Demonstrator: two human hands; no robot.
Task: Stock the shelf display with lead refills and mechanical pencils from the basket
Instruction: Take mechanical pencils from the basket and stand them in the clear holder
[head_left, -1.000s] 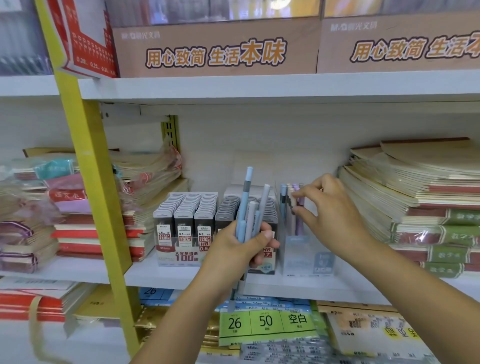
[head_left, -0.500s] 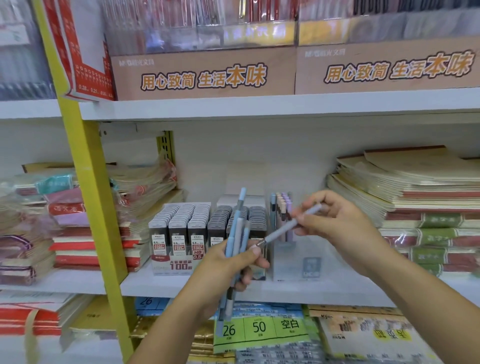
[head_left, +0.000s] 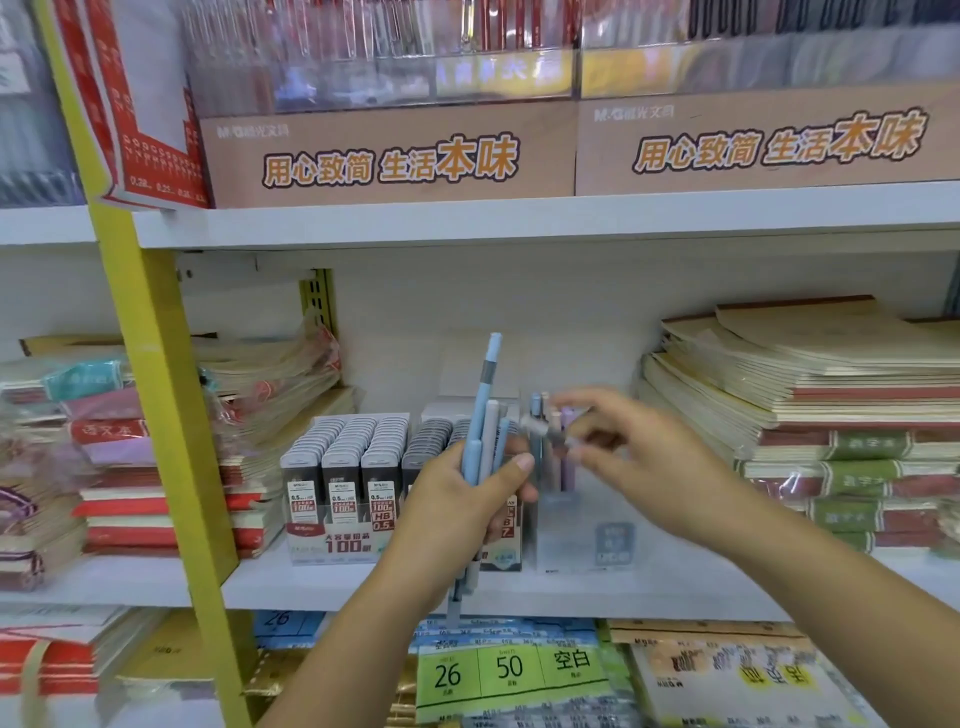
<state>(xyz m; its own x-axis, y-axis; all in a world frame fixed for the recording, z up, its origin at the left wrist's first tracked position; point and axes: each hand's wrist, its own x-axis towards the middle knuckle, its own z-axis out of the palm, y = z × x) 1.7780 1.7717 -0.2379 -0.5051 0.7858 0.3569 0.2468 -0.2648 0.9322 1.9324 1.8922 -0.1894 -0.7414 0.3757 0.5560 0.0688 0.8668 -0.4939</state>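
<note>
My left hand (head_left: 457, 499) is shut on a bundle of light blue and grey mechanical pencils (head_left: 483, 415), held upright in front of the shelf. My right hand (head_left: 639, 457) is blurred; it pinches one grey mechanical pencil (head_left: 537, 428) above the clear pencil box (head_left: 587, 540). Several pastel pencils (head_left: 563, 467) stand in that box. To the left of the box, a display tray of grey lead refill cases (head_left: 343, 467) is filled in rows; my left hand hides its right end. The basket is out of view.
Tall stacks of notebooks (head_left: 831, 395) sit right of the pencil box. Wrapped notebooks (head_left: 104, 441) lie left of a yellow upright post (head_left: 166, 415). The upper shelf board (head_left: 519, 218) carries brown cartons (head_left: 389, 156). Paper packs (head_left: 509, 670) fill the shelf below.
My right hand took a grey pencil from the bundle in my left hand and carried it up over the clear box. My left hand rose slightly with the bundle.
</note>
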